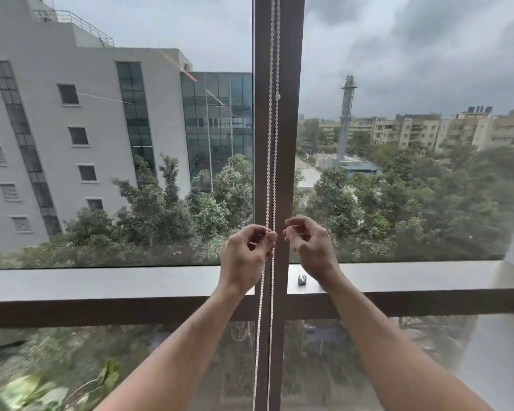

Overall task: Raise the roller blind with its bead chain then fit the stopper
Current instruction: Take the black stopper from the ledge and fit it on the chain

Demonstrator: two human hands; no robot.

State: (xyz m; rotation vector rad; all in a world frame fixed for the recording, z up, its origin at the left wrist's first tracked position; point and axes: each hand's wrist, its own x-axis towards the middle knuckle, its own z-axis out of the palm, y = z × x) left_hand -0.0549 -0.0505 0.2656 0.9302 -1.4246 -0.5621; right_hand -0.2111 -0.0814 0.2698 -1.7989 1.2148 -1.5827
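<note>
A white bead chain [270,161] hangs as two strands down the brown window mullion [288,114]. A small white stopper bead [278,96] sits on the right strand, high above my hands. My left hand [245,256] pinches the chain between thumb and fingertips at sill height. My right hand [307,244] is just right of the chain, fingers curled and apart, not touching it; I cannot tell whether something small is between the fingertips. The roller blind itself is out of view above.
A dark horizontal window rail [101,289] runs across behind my wrists. A small metal fitting [302,279] sits on the rail right of the mullion. Glass panes fill both sides, with buildings and trees outside.
</note>
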